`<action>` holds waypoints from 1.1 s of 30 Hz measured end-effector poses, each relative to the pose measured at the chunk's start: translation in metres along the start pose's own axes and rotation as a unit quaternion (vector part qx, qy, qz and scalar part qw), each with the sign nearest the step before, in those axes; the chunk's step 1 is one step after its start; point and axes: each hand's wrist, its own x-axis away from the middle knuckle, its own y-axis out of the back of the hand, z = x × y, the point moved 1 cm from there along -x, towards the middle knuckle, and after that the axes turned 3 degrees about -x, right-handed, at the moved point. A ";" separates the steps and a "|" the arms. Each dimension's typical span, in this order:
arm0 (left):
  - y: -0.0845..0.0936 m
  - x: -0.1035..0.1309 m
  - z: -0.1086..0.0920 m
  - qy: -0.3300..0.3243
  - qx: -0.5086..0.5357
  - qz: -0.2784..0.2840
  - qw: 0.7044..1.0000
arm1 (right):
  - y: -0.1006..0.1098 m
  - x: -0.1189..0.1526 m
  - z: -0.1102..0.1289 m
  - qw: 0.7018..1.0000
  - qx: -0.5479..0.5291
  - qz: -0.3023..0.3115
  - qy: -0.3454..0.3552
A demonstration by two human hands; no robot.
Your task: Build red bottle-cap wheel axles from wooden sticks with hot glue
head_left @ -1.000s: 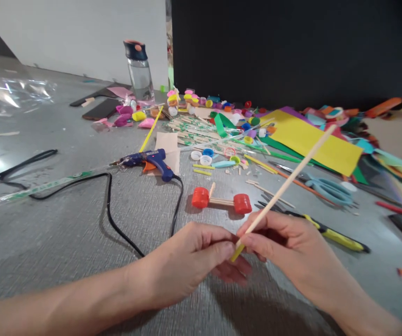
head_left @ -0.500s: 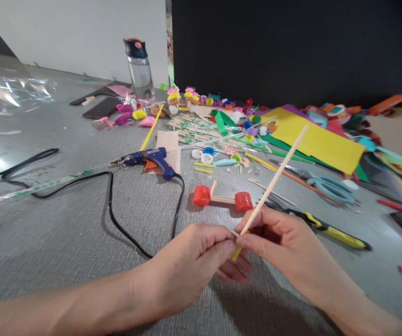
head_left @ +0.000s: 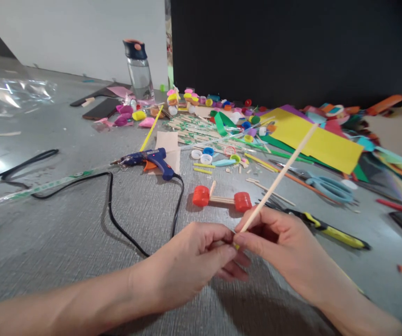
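Between the thumb and fingers of my right hand is a pale wooden stick, slanting up to the right. My left hand touches it at the stick's lower end, its thumb and index finger pinched on a small yellow piece that is mostly hidden. Just beyond my hands lies a small assembly of sticks with red caps at both ends. A blue glue gun rests on a beige card to the left.
A black cable loops left of my hands. Cutters with yellow handles and blue scissors lie to the right. Farther back are bottle caps, bundled sticks, yellow sheets and a water bottle.
The stick's upper end has tilted a little to the right. Less of the yellow piece shows between my fingers.
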 end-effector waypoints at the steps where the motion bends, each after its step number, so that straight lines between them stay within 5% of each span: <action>1: 0.000 0.000 0.000 0.004 0.008 0.001 1.000 | 0.000 0.001 0.000 1.000 0.005 -0.001 0.004; 10: 0.004 -0.003 0.010 -0.020 -0.015 0.004 1.000 | -0.001 -0.001 -0.002 1.000 -0.008 0.010 0.007; 18: 0.005 0.000 0.006 0.010 0.048 0.059 0.997 | 0.013 -0.005 -0.005 0.984 -0.142 0.102 -0.024; 27: 0.010 -0.002 0.006 -0.005 0.089 0.112 0.990 | 0.014 -0.002 -0.004 0.996 -0.073 0.041 -0.002; 33: 0.010 -0.004 0.008 -0.014 0.096 0.101 0.990 | 0.011 0.000 0.002 0.999 -0.042 0.008 0.019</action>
